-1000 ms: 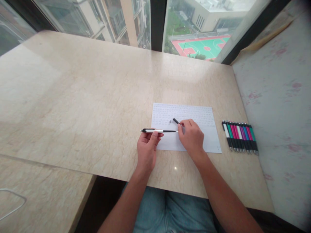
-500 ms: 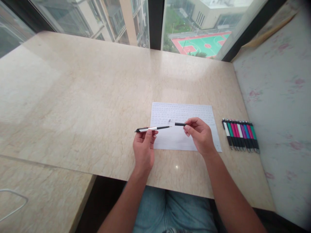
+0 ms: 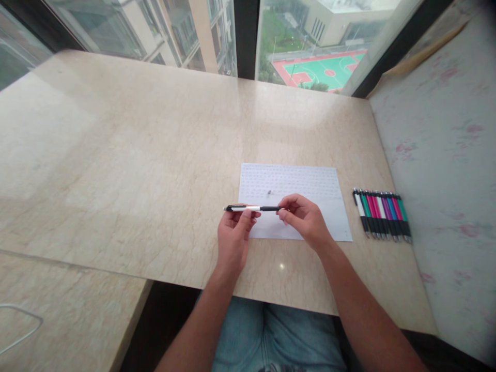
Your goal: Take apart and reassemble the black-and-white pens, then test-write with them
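Note:
Level over the paper lies a white ballpoint pen (image 3: 252, 208) with a black clip. My left hand (image 3: 233, 237) is closed around its white barrel, thumb on top. A black grip sleeve (image 3: 268, 208) now sits on the pen's front end, meeting the barrel. My right hand (image 3: 306, 221) pinches the far end of that sleeve between thumb and fingers, which hide the pen's point. Just above the pen, a tiny dark metallic piece (image 3: 269, 192), perhaps a pen tip, rests on the sheet of paper (image 3: 298, 181), which has rows of handwriting on its upper half.
To the right, several colored pens (image 3: 382, 214) with black grips lie side by side near the flowered wall (image 3: 457, 181). The stone-patterned tabletop (image 3: 135, 165) runs back to the windows. A white cable (image 3: 27, 333) crosses the lower surface at left.
My right hand has moved left and slightly down, bringing the black sleeve over the thin refill, which was bare before. My left hand has shifted slightly right, and the pen is more level.

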Demonstrator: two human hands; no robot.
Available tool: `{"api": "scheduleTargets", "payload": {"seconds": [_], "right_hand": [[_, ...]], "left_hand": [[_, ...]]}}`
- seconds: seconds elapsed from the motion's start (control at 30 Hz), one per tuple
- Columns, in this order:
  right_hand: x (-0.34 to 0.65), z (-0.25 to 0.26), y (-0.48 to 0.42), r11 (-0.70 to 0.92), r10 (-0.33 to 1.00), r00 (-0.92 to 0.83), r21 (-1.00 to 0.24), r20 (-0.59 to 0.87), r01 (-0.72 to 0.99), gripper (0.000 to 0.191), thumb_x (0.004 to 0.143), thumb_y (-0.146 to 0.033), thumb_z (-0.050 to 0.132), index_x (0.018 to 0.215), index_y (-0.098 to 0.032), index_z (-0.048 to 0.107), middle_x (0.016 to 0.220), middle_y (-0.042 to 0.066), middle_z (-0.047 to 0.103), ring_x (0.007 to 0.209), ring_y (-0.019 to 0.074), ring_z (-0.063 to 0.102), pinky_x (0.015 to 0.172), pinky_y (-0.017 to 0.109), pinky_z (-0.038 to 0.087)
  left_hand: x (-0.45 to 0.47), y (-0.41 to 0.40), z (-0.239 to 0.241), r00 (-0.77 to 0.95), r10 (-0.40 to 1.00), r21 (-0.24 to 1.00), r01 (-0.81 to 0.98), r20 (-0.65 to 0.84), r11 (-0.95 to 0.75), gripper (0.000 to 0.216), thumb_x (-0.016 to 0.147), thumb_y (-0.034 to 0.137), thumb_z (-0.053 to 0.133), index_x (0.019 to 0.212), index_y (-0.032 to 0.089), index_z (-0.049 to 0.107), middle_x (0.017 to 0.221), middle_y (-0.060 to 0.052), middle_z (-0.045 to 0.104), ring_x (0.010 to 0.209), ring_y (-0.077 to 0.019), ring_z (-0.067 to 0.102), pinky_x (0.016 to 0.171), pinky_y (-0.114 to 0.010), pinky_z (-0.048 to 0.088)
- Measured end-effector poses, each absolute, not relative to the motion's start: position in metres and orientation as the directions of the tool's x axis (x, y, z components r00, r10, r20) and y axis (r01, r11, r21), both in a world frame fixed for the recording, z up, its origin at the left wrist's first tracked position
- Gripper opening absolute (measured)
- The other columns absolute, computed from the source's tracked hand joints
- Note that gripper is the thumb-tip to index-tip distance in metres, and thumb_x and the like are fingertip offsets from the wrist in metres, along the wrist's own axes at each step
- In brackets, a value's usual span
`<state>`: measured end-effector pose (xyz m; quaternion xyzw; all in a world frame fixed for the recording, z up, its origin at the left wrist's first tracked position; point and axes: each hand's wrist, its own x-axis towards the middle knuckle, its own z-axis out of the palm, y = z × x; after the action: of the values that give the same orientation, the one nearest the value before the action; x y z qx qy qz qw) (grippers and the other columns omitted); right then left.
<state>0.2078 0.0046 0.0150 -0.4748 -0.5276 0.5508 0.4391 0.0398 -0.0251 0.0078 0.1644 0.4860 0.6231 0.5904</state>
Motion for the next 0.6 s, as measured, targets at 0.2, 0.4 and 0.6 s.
{"api": "scheduleTargets", "payload": {"seconds": [0.2, 0.4, 0.6], "right_hand": [[0.200, 0.009, 0.000, 0.017, 0.971, -0.238, -0.997, -0.001, 0.075, 0.023, 0.085, -0.032, 0.066, 0.104, -0.021, 0.059, 0.090, 0.005, 0.068, 0.080, 0.0165, 0.067, 0.065, 0.030, 0.055], [0.203, 0.000, 0.009, 0.263, 0.964, -0.129, -0.796, 0.231, 0.545, 0.021, 0.088, -0.019, 0.055, 0.107, -0.021, 0.062, 0.089, 0.004, 0.067, 0.069, 0.0147, 0.058, 0.062, 0.029, 0.049], [0.199, -0.008, 0.027, 0.259, 0.956, -0.111, -0.602, 0.272, 0.755, 0.025, 0.088, -0.021, 0.056, 0.112, -0.020, 0.064, 0.091, 0.006, 0.067, 0.072, 0.0182, 0.056, 0.075, 0.034, 0.048]], "left_hand": [[0.039, -0.025, 0.008, -0.249, 0.901, 0.804, -0.573, -0.354, 0.157, 0.023, 0.076, 0.030, 0.079, 0.092, 0.019, 0.067, 0.090, -0.002, 0.071, 0.079, -0.0116, 0.069, 0.076, -0.023, 0.052], [0.038, -0.024, 0.006, -0.278, 0.880, 0.781, -0.606, -0.384, 0.149, 0.021, 0.076, 0.029, 0.078, 0.090, 0.018, 0.068, 0.088, -0.002, 0.071, 0.078, -0.0104, 0.068, 0.075, -0.023, 0.051], [0.038, -0.024, 0.008, -0.268, 0.878, 0.764, -0.626, -0.396, 0.154, 0.022, 0.076, 0.030, 0.079, 0.090, 0.017, 0.068, 0.088, -0.003, 0.071, 0.078, -0.0109, 0.068, 0.075, -0.023, 0.051]]}}
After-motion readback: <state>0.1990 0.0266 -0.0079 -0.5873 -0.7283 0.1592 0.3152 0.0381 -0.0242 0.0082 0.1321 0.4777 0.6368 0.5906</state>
